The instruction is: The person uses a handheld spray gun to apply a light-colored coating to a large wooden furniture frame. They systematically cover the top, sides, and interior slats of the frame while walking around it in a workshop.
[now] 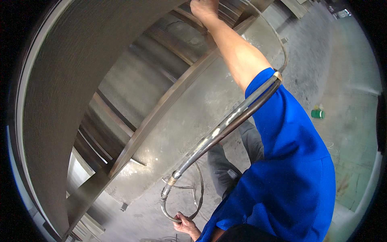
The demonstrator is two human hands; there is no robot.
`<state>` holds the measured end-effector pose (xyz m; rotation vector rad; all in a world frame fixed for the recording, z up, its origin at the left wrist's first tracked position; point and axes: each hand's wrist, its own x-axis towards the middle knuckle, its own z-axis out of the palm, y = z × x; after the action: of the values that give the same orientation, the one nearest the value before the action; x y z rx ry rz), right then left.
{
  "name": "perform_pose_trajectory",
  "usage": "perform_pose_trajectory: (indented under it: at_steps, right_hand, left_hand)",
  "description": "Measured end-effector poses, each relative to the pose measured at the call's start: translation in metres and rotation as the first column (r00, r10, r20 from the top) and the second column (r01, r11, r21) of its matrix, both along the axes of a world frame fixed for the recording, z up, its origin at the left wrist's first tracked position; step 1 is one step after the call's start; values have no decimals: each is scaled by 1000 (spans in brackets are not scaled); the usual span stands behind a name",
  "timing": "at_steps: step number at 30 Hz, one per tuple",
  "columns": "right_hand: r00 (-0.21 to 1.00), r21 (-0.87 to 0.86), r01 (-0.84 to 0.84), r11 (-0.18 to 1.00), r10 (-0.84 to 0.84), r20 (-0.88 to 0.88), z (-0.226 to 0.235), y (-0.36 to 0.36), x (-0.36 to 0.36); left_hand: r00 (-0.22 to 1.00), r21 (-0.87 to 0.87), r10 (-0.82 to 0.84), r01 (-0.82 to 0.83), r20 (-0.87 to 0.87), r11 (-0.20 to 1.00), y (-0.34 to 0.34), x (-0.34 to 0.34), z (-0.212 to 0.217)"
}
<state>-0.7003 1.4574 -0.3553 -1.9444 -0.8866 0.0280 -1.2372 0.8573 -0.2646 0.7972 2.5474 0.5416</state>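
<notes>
At the lower middle, my left hand (185, 224) has its fingers wrapped round a loop of grey hose (199, 203). From that loop a long silvery tube (225, 122) with a brown hose (246, 115) beside it slants up across my right arm, with yellowish fittings at both ends. Beyond it, a thinner hose (281, 44) curves up past the top edge. My right arm is stretched far forward. The right hand (204, 9) is closed at the top edge beside the brown metal structure; the frame cuts off what it grips.
A large dark panel (56, 101) fills the left side. Next to it a long metal beam (163, 101) runs diagonally, with several cross ribs behind it. A small metal block (123, 207) lies at lower left. A green can (317, 114) stands on the floor at right.
</notes>
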Motion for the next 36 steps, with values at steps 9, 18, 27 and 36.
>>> perform_pose_trajectory:
  at_steps: [9, 18, 27, 36]
  right_hand:
    - [968, -82, 214, 973, -223, -118, 23, -117, 22]
    - [949, -96, -81, 992, 47, -312, 25, -8, 6]
    - [849, -77, 83, 994, -111, -517, 50, -114, 39]
    - [788, 74, 68, 995, -8, -615, 54, -69, 4]
  left_hand:
    - [994, 95, -110, 108, 20, 990, 25, -1, 2]
    - [978, -159, -174, 155, -112, 975, 16, 5, 13]
    - [988, 143, -150, 155, -46, 978, 33, -5, 22]
    - [998, 69, -16, 12, 58, 998, 0, -36, 28]
